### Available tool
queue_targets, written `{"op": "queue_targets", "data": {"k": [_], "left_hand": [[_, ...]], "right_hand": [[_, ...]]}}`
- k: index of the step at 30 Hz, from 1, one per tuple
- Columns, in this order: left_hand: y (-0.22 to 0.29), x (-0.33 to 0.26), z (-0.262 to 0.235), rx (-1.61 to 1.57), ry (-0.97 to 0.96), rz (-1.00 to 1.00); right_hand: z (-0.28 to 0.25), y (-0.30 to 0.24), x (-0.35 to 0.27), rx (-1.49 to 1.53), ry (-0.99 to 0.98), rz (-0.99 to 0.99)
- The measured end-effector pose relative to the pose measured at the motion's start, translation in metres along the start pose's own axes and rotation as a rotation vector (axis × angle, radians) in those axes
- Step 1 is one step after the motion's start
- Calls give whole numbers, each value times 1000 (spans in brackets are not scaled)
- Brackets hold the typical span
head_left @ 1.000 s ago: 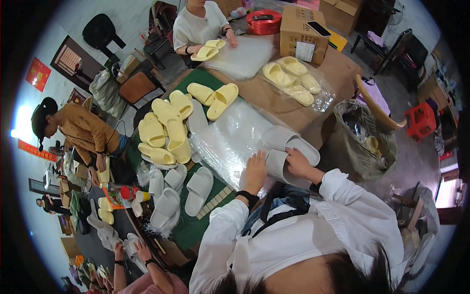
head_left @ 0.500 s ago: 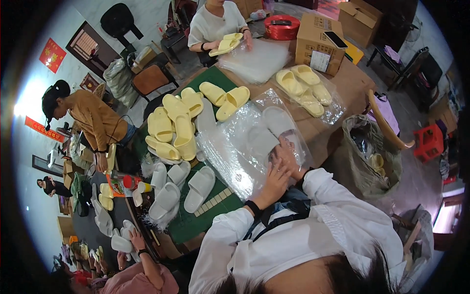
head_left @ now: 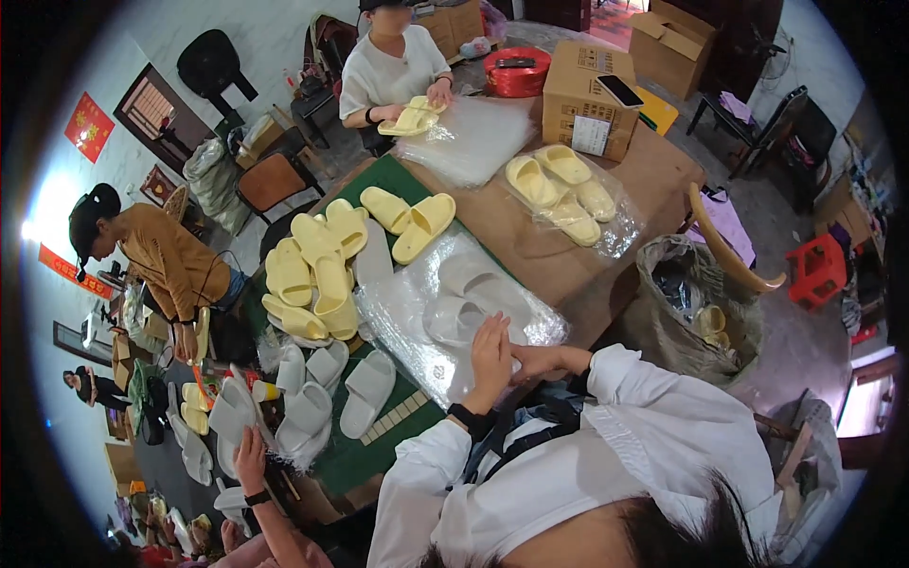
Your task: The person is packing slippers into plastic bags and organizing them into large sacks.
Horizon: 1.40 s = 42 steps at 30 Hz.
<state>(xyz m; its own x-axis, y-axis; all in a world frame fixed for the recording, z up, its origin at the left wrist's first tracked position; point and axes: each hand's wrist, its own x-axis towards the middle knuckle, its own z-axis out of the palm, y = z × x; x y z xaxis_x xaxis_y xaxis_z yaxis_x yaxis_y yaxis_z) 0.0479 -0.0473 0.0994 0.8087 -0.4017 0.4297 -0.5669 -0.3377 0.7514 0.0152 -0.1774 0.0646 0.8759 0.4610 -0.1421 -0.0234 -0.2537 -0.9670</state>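
Note:
A pair of pale grey slippers [head_left: 456,322] lies inside a clear plastic bag [head_left: 402,327], on top of other clear bags in front of me. My left hand [head_left: 491,358] is at the near edge of this bag, its fingers stretched out and touching or just above the slippers' near end. Right beside it is my right hand [head_left: 538,363], whose fingertips are hidden behind the left, so its grip does not show. Left of the bags, several loose grey slippers [head_left: 367,393] rest on the green mat [head_left: 331,464]. Beyond them is a heap of pale yellow slippers [head_left: 331,289].
Bagged yellow slippers [head_left: 573,227] lie ahead on the brown tabletop [head_left: 653,180], near a cardboard box [head_left: 592,90]. A large sack [head_left: 677,312] stands at my right. Across the table a person [head_left: 393,71] holds yellow slippers; at left a co-worker's hand [head_left: 250,459] holds grey slippers.
My right hand has drawn back from over the slippers to beside my left hand. At lower left, a co-worker has raised grey slippers toward the table edge. The whole view has shifted slightly.

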Motion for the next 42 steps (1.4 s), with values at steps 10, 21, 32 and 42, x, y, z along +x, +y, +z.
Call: {"op": "queue_targets", "data": {"k": [10, 21, 32, 42], "left_hand": [[14, -3, -3, 215, 173, -39], [-74, -90, 8, 705, -512, -440], [-78, -94, -22, 635, -246, -512], [-142, -88, -177, 856, 362, -853]], "right_hand": [[-78, -29, 28, -176, 521, -94], [-288, -106, 75, -1103, 1111, -440], [-174, 32, 58, -1060, 1277, 255], [30, 40, 78, -733, -216, -73]]}}
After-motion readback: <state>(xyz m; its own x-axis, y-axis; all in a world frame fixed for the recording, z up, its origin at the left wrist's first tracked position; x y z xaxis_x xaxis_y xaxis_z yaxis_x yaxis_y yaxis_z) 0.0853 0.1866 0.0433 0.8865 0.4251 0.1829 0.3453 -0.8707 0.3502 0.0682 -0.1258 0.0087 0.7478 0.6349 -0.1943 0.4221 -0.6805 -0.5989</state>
